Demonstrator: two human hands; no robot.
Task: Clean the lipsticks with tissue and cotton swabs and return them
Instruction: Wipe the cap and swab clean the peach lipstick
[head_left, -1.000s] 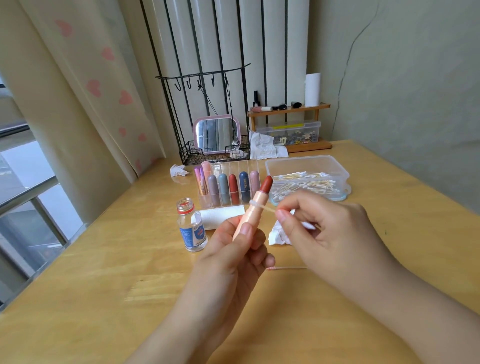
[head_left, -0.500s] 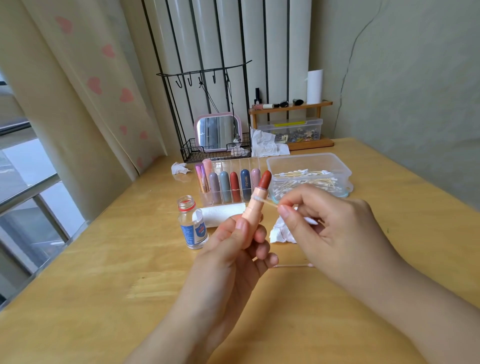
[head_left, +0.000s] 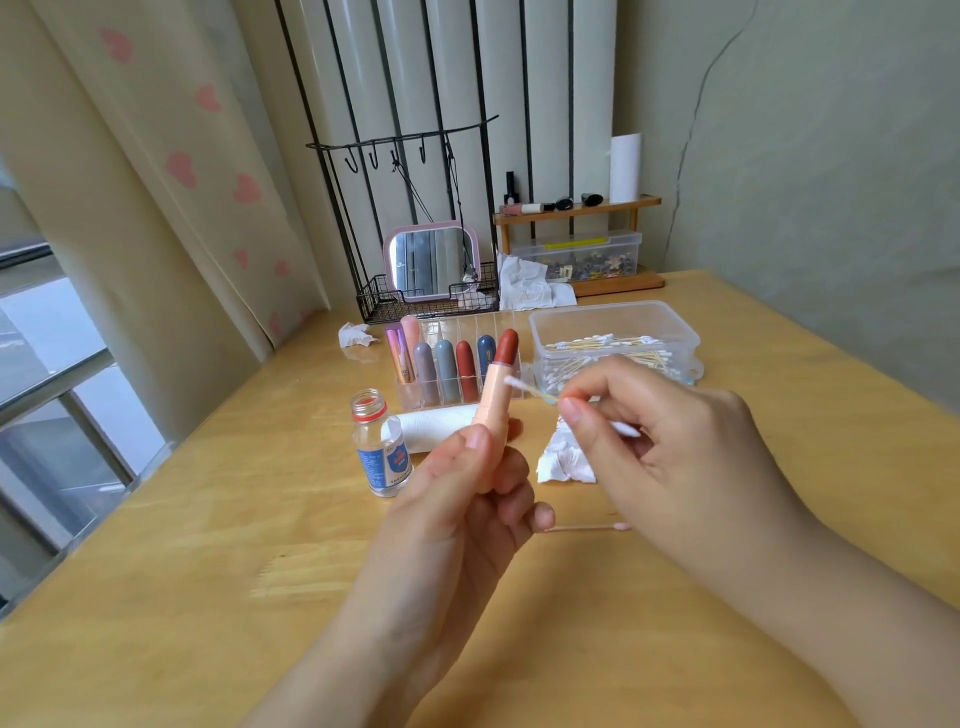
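Left hand (head_left: 467, 499) grips uncapped peach-tubed red lipstick (head_left: 496, 395) upright; right hand (head_left: 660, 447) pinches white-tipped cotton swab (head_left: 530, 389) against tube (bullet extended).

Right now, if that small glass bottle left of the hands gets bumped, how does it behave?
The small bottle stands upright, narrow and taller than wide, so it probably tips easily. It looks like clear glass, likely fragile. Its red-ringed mouth seems uncapped, and clear liquid shows inside, so a tip would likely spill onto the table.

Uncapped peach lipstick (head_left: 493, 395) upright, white cotton swab (head_left: 530, 389) tip touching its tube.
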